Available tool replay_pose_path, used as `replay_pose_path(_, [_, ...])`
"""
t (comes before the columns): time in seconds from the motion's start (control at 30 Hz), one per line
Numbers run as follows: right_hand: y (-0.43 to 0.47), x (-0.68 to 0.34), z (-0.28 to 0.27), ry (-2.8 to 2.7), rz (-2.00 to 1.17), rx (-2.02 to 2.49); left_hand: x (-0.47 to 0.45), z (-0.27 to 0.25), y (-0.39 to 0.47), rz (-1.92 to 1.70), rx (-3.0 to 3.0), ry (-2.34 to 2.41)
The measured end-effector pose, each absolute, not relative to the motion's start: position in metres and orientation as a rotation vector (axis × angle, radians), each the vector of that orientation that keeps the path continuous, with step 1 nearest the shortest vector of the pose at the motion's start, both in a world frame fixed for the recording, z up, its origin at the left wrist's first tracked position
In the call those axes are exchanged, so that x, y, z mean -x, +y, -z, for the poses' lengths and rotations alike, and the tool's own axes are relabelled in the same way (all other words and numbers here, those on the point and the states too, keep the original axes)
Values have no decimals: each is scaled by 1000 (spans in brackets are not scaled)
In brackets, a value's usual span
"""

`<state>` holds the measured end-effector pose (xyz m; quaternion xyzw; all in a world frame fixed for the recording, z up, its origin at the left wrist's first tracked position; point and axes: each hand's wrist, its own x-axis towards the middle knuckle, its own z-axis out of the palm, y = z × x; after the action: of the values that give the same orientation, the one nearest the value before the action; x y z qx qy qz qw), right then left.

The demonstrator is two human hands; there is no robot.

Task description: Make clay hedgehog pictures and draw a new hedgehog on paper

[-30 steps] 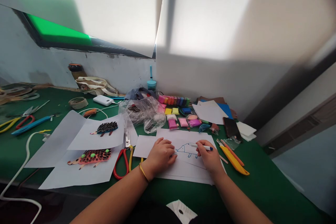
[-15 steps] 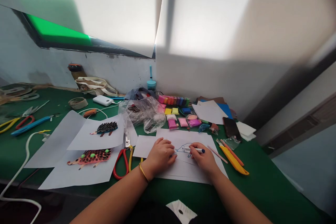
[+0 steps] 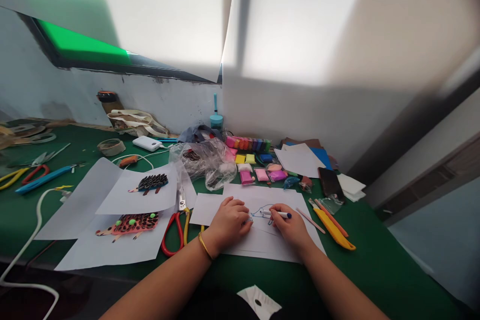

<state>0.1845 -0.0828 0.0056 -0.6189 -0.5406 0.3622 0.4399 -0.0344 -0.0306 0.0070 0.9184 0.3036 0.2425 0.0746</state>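
Observation:
White paper [image 3: 258, 247] lies in front of me, with a partial blue outline [image 3: 255, 211] drawn on it. My right hand [image 3: 287, 227] grips a white marker with a dark blue end [image 3: 279, 214]; its tip touches the paper by the outline. To the left of the drawing, my left hand [image 3: 229, 222] lies on the sheet, fingers loosely bent and holding nothing. Part of the outline is hidden by my right hand. Red-and-yellow-handled scissors [image 3: 182, 227] lie left of my left wrist.
Two hedgehog pictures [image 3: 135, 225] lie at left. Behind the paper are a clear plastic bag [image 3: 204, 160] and several coloured clay packets [image 3: 246, 177]. A yellow cutter [image 3: 335, 230], an orange stick [image 3: 332, 217] and a dark phone-like object [image 3: 331, 184] lie at right.
My right hand and the marker have shifted very slightly to the left on the paper. The left hand stays in place.

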Motion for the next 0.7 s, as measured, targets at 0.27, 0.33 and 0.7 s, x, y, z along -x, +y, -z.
replay_pose_path(0.27, [-82,-185,-6,-1375,-894,1547,34,-7,-30,-715,-2762,922])
replay_pose_path(0.33, [-82,-185,-6,-1369,-894,1552,34,-6,-30,-722,-2767,919])
replay_pose_path(0.7, [-82,-186,-6,-1348,-841,1606,35,-6,-30,-717,-2754,915])
